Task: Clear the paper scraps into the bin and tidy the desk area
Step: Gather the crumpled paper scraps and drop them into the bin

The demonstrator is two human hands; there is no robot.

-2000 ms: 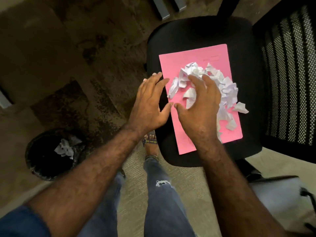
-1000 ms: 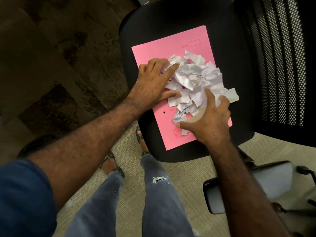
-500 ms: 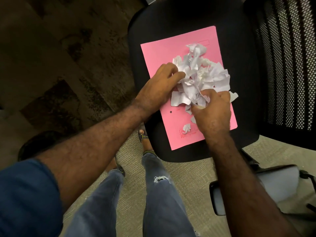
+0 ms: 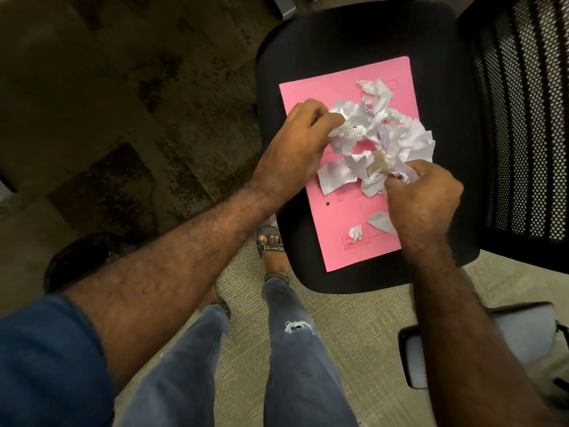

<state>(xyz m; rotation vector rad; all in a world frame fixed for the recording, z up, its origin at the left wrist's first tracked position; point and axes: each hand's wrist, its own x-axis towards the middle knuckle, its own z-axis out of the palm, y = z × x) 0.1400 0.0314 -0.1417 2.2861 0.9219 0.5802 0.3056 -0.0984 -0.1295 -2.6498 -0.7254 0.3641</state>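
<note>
White crumpled paper scraps [image 4: 378, 140] lay heaped on a pink folder [image 4: 311, 97] on the chair seat [image 4: 308, 41]; left hand [image 4: 295, 146] at nine o'clock and right hand [image 4: 421, 201] at five o'clock each gripped the heap, fingers curled.

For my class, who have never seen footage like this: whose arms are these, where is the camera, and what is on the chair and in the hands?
There is no machine here. A person wears a camera on the head, so you look down along their own arms. The left hand and the right hand each grip part of a heap of crumpled white paper scraps. The heap lies on a pink folder, which lies flat on a black chair seat. Two small loose scraps lie nearer the folder's near edge. The dark round bin shows partly behind the left forearm.
</note>
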